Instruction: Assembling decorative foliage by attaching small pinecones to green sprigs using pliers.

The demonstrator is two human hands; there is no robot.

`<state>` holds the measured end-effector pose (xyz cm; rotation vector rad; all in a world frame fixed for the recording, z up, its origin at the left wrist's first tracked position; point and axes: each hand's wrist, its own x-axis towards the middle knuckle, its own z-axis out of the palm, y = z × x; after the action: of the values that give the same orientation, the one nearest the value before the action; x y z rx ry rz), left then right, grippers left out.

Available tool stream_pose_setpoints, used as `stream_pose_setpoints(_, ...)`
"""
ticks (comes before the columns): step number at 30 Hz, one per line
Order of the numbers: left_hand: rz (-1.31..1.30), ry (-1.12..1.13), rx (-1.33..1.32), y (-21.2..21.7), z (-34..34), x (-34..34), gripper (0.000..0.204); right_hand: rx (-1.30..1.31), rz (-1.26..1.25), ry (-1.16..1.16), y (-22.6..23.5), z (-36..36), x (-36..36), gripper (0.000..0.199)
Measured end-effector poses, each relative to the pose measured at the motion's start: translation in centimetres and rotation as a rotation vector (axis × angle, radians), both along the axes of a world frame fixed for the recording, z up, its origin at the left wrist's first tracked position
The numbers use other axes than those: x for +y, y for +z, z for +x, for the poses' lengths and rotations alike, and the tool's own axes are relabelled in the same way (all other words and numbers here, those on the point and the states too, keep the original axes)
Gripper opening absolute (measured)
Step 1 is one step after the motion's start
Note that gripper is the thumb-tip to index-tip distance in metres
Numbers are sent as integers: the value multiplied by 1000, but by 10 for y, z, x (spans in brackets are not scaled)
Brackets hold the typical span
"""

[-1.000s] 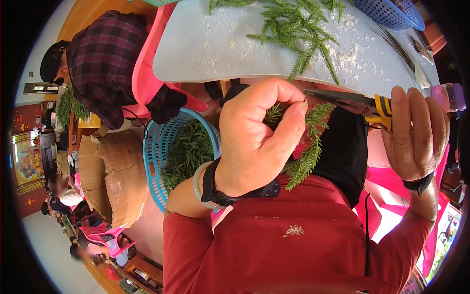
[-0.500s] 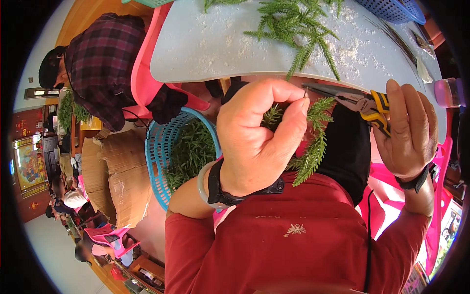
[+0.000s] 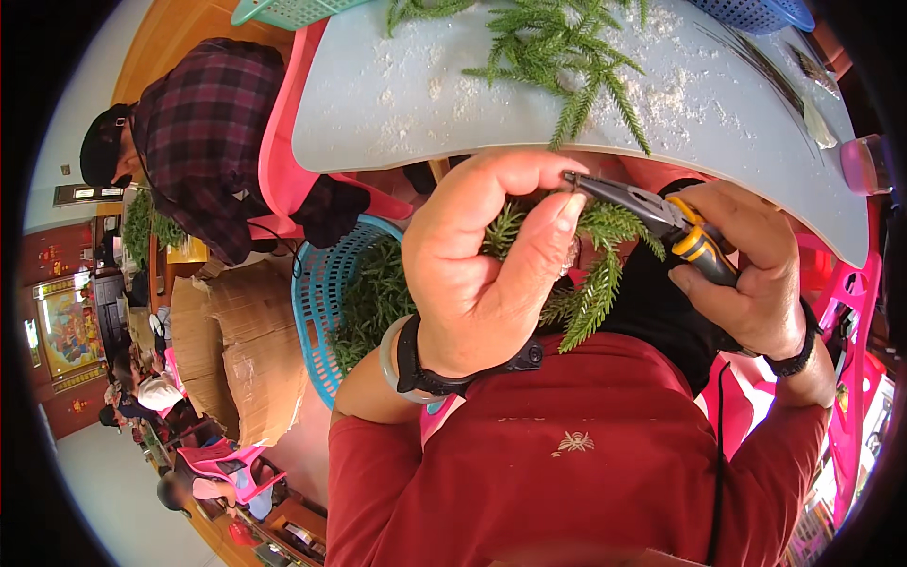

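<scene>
My left hand (image 3: 487, 265) is closed around a bunch of green fern-like sprigs (image 3: 595, 274), held close in front of my chest. My right hand (image 3: 746, 274) grips the yellow-and-black handles of pliers (image 3: 661, 215). The plier tips touch the sprig stems at my left fingertips. A black watch band and a pale bangle sit on my left wrist, and a black band on my right wrist. My sleeves and top are red.
A grey table (image 3: 397, 113) at the top carries loose green sprigs (image 3: 557, 47) and white crumbs. A blue basket (image 3: 316, 293) full of greenery stands below left of my hands. A person in a plaid shirt (image 3: 203, 132) bends over at left, by brown sacks (image 3: 241, 350).
My hands have come closer together. The pliers have swung in from the right until their tips meet the stems at my left fingers.
</scene>
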<state>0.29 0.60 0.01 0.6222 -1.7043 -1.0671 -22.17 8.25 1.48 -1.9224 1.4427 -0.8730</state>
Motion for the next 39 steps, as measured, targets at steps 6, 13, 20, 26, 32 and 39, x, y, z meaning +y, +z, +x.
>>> stream_pose_setpoints(6,89,72,7,5,2,6,14,256,-344,-163,9,6,-2,49)
stream_pose_setpoints(13,61,75,-32,8,3,9,18,155,-277,-135,12,1,1,53)
stream_pose_setpoints(20,74,129,-58,3,4,11,19,183,-267,-64,8,4,-3,61)
stream_pose_setpoints(26,97,168,6,0,1,12,20,186,-271,-75,6,6,-3,60)
stream_pose_setpoints(32,82,194,-4,-1,0,10,20,180,-254,-73,2,6,-4,60)
stream_pose_setpoints(39,-25,177,-8,-4,-2,6,18,159,-260,-56,-4,5,-6,59)
